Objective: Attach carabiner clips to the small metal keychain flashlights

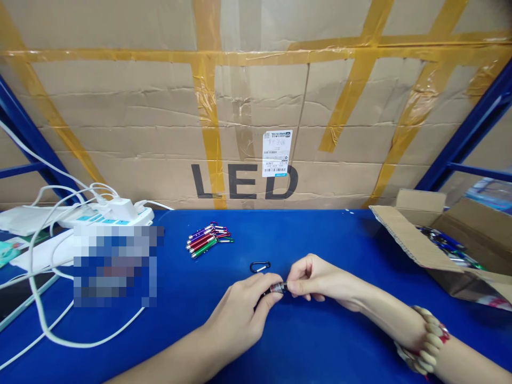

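A small dark, slim flashlight (pixel 278 288) with a silvery band is held between my two hands, just above the blue table. My left hand (pixel 246 306) is closed around its body, covering most of it. From the other side, the thumb and fingers of my right hand (pixel 314 278) pinch its end. Just beyond my left hand, a black carabiner (pixel 269 264) lies on the table. Farther back and to the left, several slim flashlights (pixel 205 242) in purple, red and green lie side by side, with carabiners at their right ends.
An open cardboard box (pixel 416 240) with many small metallic items stands at the right. On the left are a white power strip (pixel 140 216), looping white cables (pixel 38 304) and a blurred-out patch. A large taped carton (pixel 160 122) marked LED rises behind the blue table (pixel 340 341).
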